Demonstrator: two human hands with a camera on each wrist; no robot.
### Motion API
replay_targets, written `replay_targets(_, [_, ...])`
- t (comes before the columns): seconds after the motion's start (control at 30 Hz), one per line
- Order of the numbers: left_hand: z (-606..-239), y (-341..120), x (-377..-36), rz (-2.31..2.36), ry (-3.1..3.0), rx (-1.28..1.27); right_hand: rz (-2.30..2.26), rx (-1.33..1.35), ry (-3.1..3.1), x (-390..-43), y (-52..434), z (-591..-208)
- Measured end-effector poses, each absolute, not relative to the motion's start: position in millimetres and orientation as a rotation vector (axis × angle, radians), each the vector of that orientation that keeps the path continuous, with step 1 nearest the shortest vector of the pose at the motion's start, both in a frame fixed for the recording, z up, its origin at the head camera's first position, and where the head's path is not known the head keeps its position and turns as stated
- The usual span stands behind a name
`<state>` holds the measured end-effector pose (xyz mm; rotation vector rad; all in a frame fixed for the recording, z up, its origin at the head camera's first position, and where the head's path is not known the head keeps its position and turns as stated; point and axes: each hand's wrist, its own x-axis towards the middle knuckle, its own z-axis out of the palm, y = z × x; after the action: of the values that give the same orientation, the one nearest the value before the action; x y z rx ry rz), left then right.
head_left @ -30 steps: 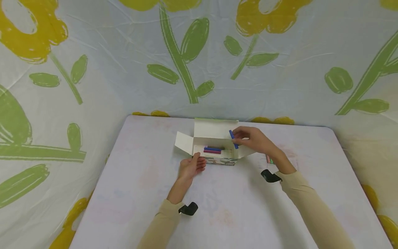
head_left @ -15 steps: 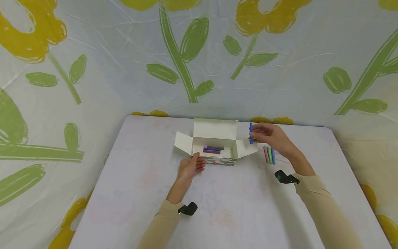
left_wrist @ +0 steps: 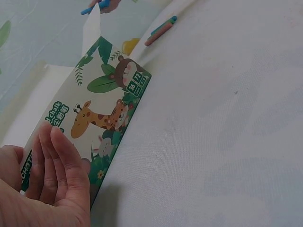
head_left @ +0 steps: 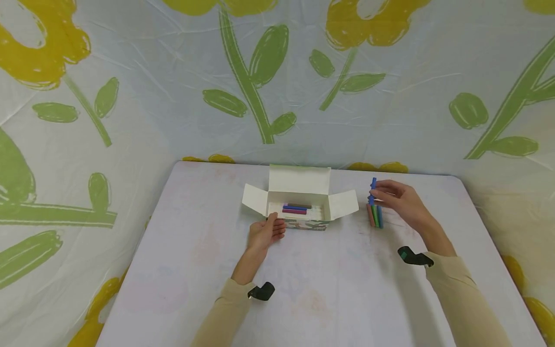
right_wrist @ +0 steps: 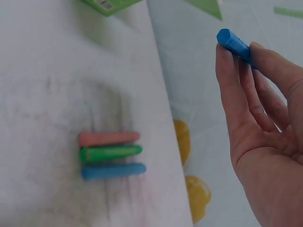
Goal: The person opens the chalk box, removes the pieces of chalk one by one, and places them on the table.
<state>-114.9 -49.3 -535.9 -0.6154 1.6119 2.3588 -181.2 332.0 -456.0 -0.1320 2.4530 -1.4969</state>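
Observation:
A printed chalk box [left_wrist: 102, 113] stands with its lid and side flaps spread out. Inside lie a dark stick, a blue stick and a magenta chalk stick [head_left: 295, 212], with whitish ones beside them. My left hand [head_left: 262, 234] grips the near wall at the left corner, thumb over the rim and fingers along the printed front. Between thumb and fingertips, my right hand [head_left: 405, 202] pinches a blue chalk stick [right_wrist: 233, 43] in the air. Below it on the table lie a pink chalk [right_wrist: 109, 138], a green chalk [right_wrist: 111, 153] and a lighter blue chalk [right_wrist: 113, 170], side by side.
The white table [head_left: 312, 284] has faint coloured smudges. Its far edge meets a hanging flower-print cloth [head_left: 173, 96]. The box's right side flap [head_left: 344, 204] sticks out toward the loose chalks.
My right hand has carried the blue chalk rightward from above the box, past its right flap, to just above the row of loose chalks. The left hand keeps its hold on the box.

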Motion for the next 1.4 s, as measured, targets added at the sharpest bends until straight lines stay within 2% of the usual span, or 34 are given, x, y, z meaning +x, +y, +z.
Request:
replay_targets(0.7, [-536.9,-47.4,-116.3,2.344,1.603,-0.625,-1.428,0.11,2.533,-156.9,380.6,-505.6])
replay_targets(1.17, [-540.2,-49.7,-117.6,2.349,1.601,-0.651,-1.224,0.184,2.671,-158.0,376.4,-522.7])
replay_targets(1.4, [-541.3,-49.3,-118.7,2.356,1.575,-0.645,-1.082,0.129,2.822,-159.7,366.3,-522.8])
